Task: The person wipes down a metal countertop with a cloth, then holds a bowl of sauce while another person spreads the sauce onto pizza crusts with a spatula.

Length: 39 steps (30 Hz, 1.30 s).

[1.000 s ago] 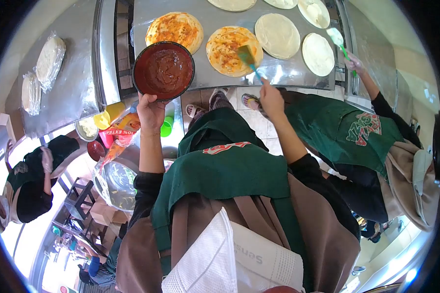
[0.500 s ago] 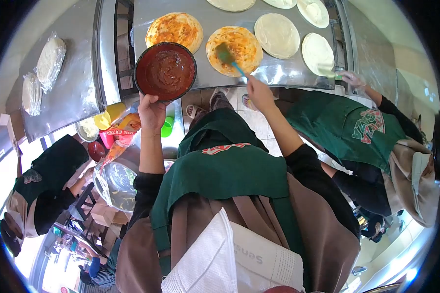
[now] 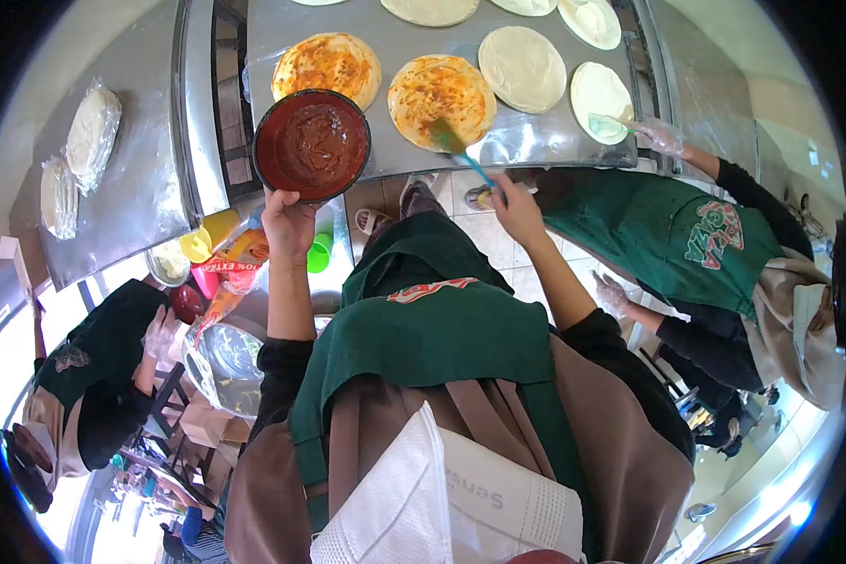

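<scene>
My left hand (image 3: 289, 224) is closed on a dark bowl of red sauce (image 3: 312, 146), held up at the table's front edge. The bowl hides part of a sauced dough round (image 3: 327, 68) behind it. In my right hand (image 3: 517, 209) is the blue handle of a spatula (image 3: 449, 137). Its sauce-stained head is at the near edge of a second dough round (image 3: 441, 99), which is streaked with red-orange sauce; whether it touches I cannot tell. To the right lie a plain dough round (image 3: 523, 69) and a white-topped one (image 3: 601, 101).
At right, a co-worker's gloved hand (image 3: 661, 136) holds a pale green spreader over the white-topped round. Left stand a metal table (image 3: 141, 179) with plastic-wrapped dough (image 3: 93, 139), a large metal bowl (image 3: 226, 362) and a green cup (image 3: 320, 252). Another gloved person (image 3: 113, 348) works at far left.
My right hand has drawn the spatula from the middle of the second dough round to its near edge. The co-worker's spreader has moved onto the white-topped round. My left hand still holds the bowl.
</scene>
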Each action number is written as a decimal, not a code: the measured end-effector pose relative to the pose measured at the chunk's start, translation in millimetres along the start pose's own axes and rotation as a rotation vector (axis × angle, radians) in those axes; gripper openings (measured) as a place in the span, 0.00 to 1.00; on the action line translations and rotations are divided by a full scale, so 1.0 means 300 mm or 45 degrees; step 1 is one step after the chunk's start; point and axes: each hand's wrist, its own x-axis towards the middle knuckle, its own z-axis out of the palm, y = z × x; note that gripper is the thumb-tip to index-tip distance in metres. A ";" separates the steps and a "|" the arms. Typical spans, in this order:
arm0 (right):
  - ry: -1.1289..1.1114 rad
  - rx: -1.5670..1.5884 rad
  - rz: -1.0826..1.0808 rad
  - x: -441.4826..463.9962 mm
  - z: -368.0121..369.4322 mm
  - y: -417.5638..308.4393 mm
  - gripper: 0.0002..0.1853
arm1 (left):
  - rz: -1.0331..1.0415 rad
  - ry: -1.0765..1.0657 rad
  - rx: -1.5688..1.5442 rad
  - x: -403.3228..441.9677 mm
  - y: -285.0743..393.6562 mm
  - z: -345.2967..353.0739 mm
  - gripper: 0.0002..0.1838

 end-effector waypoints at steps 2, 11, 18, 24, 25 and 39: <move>-0.085 0.272 -0.049 -0.034 -0.002 -0.041 0.15 | -0.002 0.007 -0.011 0.004 -0.003 -0.007 0.33; 0.283 0.607 0.148 0.061 0.052 0.096 0.13 | 0.034 0.047 -0.053 -0.007 0.040 -0.019 0.32; 0.423 1.069 0.219 0.254 0.116 0.118 0.15 | 0.086 0.089 -0.071 -0.026 0.094 -0.047 0.32; 0.396 1.307 0.363 0.347 0.146 0.105 0.13 | 0.089 0.088 -0.074 -0.056 0.120 -0.042 0.34; 0.396 1.378 0.381 0.357 0.147 0.097 0.12 | 0.100 0.096 -0.073 -0.062 0.121 -0.041 0.34; 0.389 1.600 0.404 0.306 0.167 -0.014 0.10 | 0.131 0.132 -0.078 -0.075 0.120 -0.053 0.34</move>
